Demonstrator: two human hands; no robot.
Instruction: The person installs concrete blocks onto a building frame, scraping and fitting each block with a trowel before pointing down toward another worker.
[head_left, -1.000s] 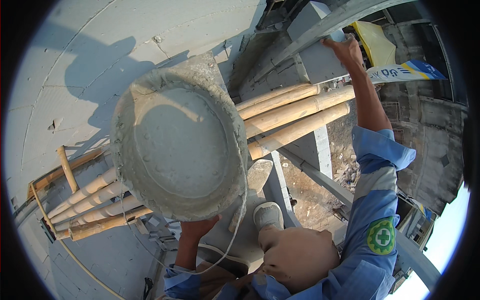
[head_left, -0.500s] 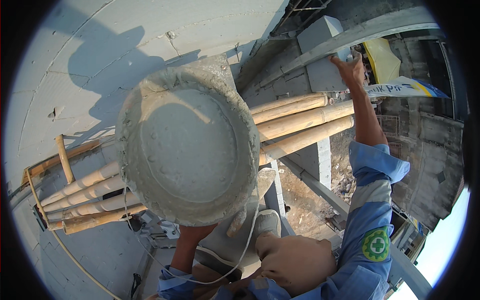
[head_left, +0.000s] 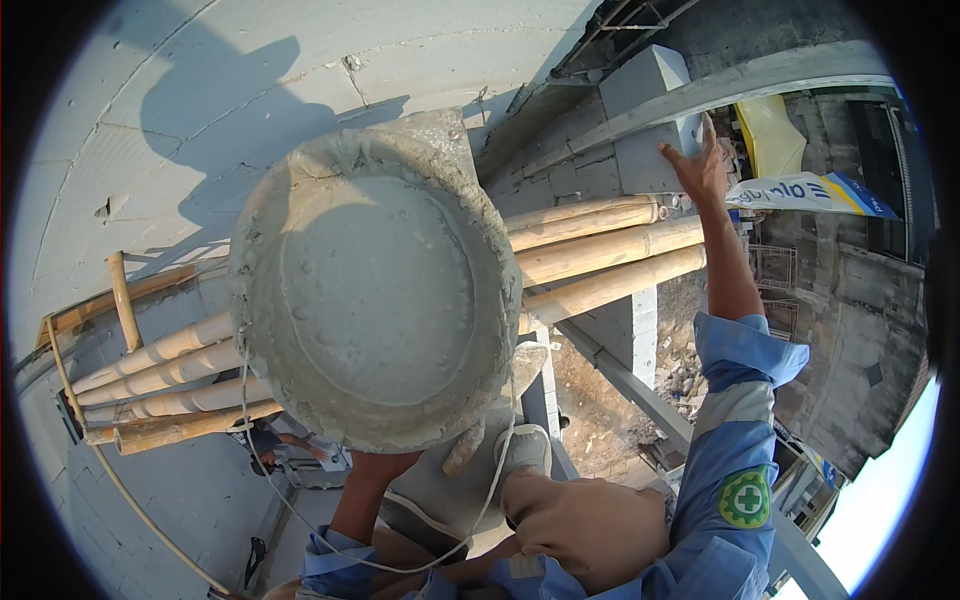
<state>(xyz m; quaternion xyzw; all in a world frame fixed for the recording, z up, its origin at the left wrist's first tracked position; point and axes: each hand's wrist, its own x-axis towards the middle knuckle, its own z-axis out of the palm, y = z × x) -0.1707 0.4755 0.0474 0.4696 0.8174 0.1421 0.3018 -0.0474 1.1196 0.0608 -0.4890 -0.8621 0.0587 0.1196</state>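
A wide round bucket, its rim caked with grey mortar, takes up the middle of the view. Wet, smooth mortar lies inside it. A thin white rope hangs in a loop from its sides across my left forearm. My left hand is at the bucket's near side, with its fingers hidden behind the rim. Up at the right, my right arm is stretched far out. My right hand is beside the end of a pale grey block, thumb and fingers apart; whether it touches the block is unclear.
Several bamboo poles run across behind the bucket. A pale block wall rises beyond it, with a grey board in front. Rubble-strewn ground lies far below on the right. Another person is partly visible below at left.
My right hand has moved slightly nearer, its thumb and fingers spread. The view has shifted a little, and a person below at left shows more. The bucket is almost unmoved.
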